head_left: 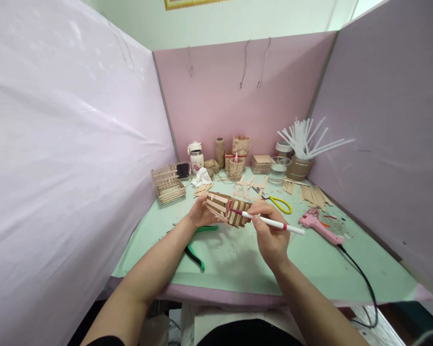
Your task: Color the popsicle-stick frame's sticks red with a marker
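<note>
In the middle of the view my left hand (pixel 199 212) is wrapped round the left end of a small craft-stick piece (pixel 215 207) with rows of wooden sticks, held up above the table. Between the thumb and fingers of my right hand (pixel 272 240) is a slim paintbrush (pixel 276 223) with a white handle, a red band and a dark red front end. Its tip touches the piece near a short stick coloured red-pink (pixel 228 208). Part of the piece's right end lies behind my right fingers. Below it, green-handled pliers (pixel 194 257) lie partly under my left arm.
A pink glue gun (pixel 323 227) with a black cord lies at right, near yellow-handled scissors (pixel 281 204). Behind are loose sticks (pixel 313 196), a clear water cup (pixel 278 170), white glue sticks (pixel 305 139) in a pot, a stick basket (pixel 169 188) and twine (pixel 211 166).
</note>
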The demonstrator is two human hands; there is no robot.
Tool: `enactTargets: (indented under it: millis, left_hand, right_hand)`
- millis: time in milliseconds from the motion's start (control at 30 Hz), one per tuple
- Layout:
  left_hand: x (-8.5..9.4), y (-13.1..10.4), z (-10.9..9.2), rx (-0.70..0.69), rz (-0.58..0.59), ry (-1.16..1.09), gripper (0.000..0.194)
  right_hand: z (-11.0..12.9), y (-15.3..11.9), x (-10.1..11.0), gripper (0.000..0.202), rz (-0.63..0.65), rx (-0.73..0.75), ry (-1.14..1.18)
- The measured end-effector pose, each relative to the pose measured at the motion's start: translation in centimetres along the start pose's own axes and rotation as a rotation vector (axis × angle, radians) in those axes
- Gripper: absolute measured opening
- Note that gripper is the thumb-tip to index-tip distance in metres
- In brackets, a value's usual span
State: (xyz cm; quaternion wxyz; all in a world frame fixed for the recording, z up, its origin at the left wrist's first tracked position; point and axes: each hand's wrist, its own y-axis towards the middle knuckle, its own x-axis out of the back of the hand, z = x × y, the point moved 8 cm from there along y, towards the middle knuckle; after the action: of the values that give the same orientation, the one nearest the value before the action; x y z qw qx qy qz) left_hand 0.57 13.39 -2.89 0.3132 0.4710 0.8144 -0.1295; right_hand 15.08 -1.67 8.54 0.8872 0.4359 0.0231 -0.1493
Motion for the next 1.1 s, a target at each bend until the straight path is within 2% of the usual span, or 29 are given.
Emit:
enactTargets:
  millis: [600,1100]
  left_hand:
    - [-0.36,-0.02,-0.1,-0.004,0.004,0.006,0.067]
    - [-0.28,0.08,-0.07,-0.005,-0.005,0.016,0.068]
  right_hand:
    - [-0.17,0.0,0.13,0.009,-0.022,-0.02,-0.002]
    - [-0.06,-0.12,-0.22,0.01,0.023,-0.006,-0.002]
